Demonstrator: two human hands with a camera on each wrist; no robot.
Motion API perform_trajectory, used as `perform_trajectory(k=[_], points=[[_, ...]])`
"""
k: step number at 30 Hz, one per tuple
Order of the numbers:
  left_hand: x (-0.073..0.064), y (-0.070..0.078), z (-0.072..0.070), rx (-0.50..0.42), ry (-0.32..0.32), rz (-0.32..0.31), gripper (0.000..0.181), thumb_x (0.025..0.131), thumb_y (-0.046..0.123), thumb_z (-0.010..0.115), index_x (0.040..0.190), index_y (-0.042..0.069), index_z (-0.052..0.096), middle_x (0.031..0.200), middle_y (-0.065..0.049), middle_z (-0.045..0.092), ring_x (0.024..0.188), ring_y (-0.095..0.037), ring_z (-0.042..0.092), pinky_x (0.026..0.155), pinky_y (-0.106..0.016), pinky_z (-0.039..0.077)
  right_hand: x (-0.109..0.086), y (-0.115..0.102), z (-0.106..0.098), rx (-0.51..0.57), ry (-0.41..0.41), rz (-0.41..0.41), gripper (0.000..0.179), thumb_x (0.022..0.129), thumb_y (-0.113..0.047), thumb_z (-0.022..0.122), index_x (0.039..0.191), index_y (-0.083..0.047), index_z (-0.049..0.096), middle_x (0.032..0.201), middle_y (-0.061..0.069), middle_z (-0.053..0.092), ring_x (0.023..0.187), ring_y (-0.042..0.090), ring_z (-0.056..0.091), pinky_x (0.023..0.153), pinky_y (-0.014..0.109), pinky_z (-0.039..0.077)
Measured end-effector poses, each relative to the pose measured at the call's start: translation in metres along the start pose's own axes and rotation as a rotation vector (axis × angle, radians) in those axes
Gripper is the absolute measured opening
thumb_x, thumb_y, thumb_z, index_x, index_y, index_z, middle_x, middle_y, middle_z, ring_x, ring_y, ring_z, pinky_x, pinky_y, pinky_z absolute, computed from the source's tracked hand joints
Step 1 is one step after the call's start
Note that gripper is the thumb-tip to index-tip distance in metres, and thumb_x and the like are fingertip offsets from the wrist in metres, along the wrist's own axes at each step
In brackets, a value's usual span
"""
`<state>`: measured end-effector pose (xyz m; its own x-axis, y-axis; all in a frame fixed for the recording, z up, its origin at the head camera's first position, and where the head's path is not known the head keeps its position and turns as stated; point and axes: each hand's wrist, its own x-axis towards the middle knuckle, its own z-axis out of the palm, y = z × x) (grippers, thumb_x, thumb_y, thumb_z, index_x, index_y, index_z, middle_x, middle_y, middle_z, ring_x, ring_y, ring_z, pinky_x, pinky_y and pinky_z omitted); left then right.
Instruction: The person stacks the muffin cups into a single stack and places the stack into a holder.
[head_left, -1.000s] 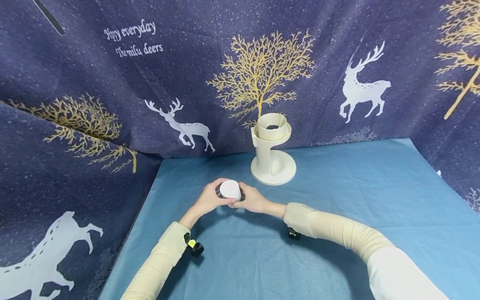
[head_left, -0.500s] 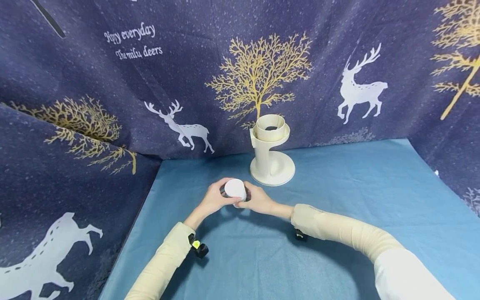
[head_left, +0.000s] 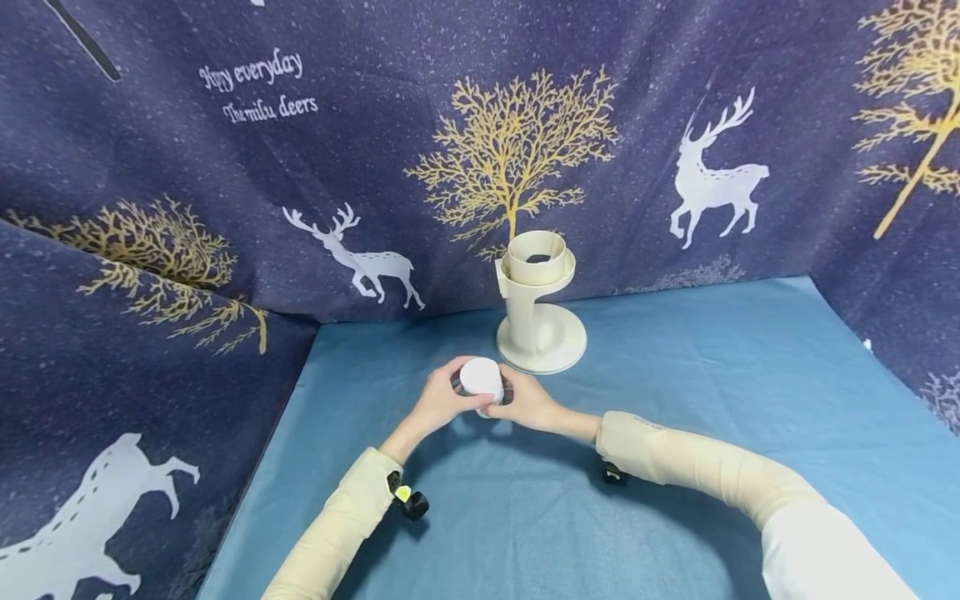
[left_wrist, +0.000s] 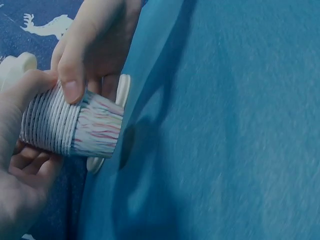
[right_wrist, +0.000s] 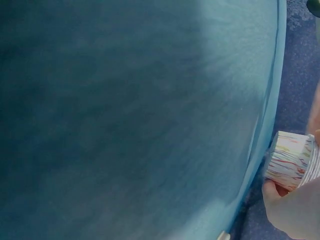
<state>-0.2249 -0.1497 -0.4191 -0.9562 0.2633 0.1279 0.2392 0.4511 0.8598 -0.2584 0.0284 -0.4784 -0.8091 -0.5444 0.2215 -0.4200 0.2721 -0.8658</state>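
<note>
Both hands hold a nested stack of paper cups (head_left: 481,377), mouth upward, over the table in front of a cream stand. My left hand (head_left: 437,400) curls round its left side, with the thumb in front. From the other side my right hand (head_left: 529,406) grips it, fingers and thumb round the cups. In the left wrist view, the stacked white rims (left_wrist: 47,122) lie under the fingers, and the lowest cup's colour-streaked side (left_wrist: 100,127) points toward the blue cloth. The right wrist view catches the cups (right_wrist: 287,157) at its edge, partly hidden by the hand.
The cream stand (head_left: 522,325) has a round base (head_left: 566,342) and an upper ring carrying a wide cream collar (head_left: 537,262). It stands just behind the hands. Blue cloth (head_left: 675,358) covers the table. A dark curtain (head_left: 360,150) with deer and trees hangs behind and at the sides.
Both hands have shifted a little to the right with the cup stack, toward the front of the stand. Their hold looks the same. The head view has also shifted slightly.
</note>
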Motion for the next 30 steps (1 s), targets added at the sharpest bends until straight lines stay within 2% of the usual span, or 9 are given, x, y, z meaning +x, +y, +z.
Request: perform_trajectory(k=[5, 8, 13, 19, 23, 30], points=[[0.001, 0.004, 0.008, -0.021, 0.015, -0.015, 0.061, 0.073, 0.015, 0.076, 0.127, 0.005, 0.048, 0.125, -0.016, 0.052, 0.119, -0.029, 0.050, 0.100, -0.047, 0.038, -0.004, 0.000, -0.006, -0.028, 0.016, -0.005, 0.057, 0.076, -0.019, 0.073, 0.125, -0.007, 0.047, 0.115, 0.006, 0.057, 0.103, 0.021, 0.061, 0.079, 0.024, 0.052], [0.002, 0.007, 0.012, -0.023, 0.033, -0.009, 0.062, 0.073, 0.015, 0.077, 0.126, 0.004, 0.047, 0.124, -0.016, 0.052, 0.120, -0.029, 0.049, 0.101, -0.047, 0.037, -0.009, -0.008, -0.011, -0.033, 0.017, 0.006, 0.059, 0.077, -0.017, 0.072, 0.128, -0.007, 0.045, 0.118, 0.007, 0.056, 0.103, 0.022, 0.061, 0.080, 0.029, 0.052], [0.004, 0.010, 0.019, -0.035, 0.045, -0.003, 0.060, 0.072, 0.015, 0.078, 0.123, 0.004, 0.049, 0.123, -0.016, 0.053, 0.119, -0.028, 0.050, 0.101, -0.044, 0.038, -0.013, -0.010, -0.019, -0.054, 0.013, 0.024, 0.056, 0.077, -0.017, 0.071, 0.126, -0.007, 0.046, 0.117, 0.007, 0.057, 0.103, 0.022, 0.060, 0.080, 0.035, 0.052], [0.004, 0.020, 0.025, -0.057, 0.048, -0.009, 0.058, 0.072, 0.013, 0.077, 0.122, 0.002, 0.050, 0.121, -0.017, 0.054, 0.117, -0.029, 0.051, 0.100, -0.043, 0.039, -0.015, -0.005, -0.027, -0.074, 0.011, 0.027, 0.057, 0.076, -0.020, 0.071, 0.126, -0.007, 0.047, 0.116, 0.008, 0.058, 0.103, 0.022, 0.061, 0.080, 0.032, 0.052], [0.007, 0.021, 0.029, -0.043, 0.050, 0.018, 0.057, 0.072, 0.012, 0.077, 0.120, 0.001, 0.051, 0.118, -0.017, 0.056, 0.114, -0.030, 0.053, 0.098, -0.044, 0.041, -0.018, -0.006, -0.033, -0.097, 0.011, 0.027, 0.057, 0.075, -0.020, 0.071, 0.126, -0.006, 0.048, 0.116, 0.009, 0.059, 0.103, 0.022, 0.061, 0.079, 0.026, 0.052], [0.025, -0.003, 0.041, -0.011, 0.042, 0.046, 0.058, 0.069, 0.023, 0.080, 0.118, 0.011, 0.051, 0.114, -0.009, 0.058, 0.110, -0.023, 0.055, 0.096, -0.041, 0.043, -0.021, -0.005, -0.045, -0.097, 0.007, 0.017, 0.055, 0.075, -0.020, 0.073, 0.123, -0.007, 0.050, 0.111, 0.008, 0.061, 0.098, 0.019, 0.062, 0.076, 0.023, 0.052]])
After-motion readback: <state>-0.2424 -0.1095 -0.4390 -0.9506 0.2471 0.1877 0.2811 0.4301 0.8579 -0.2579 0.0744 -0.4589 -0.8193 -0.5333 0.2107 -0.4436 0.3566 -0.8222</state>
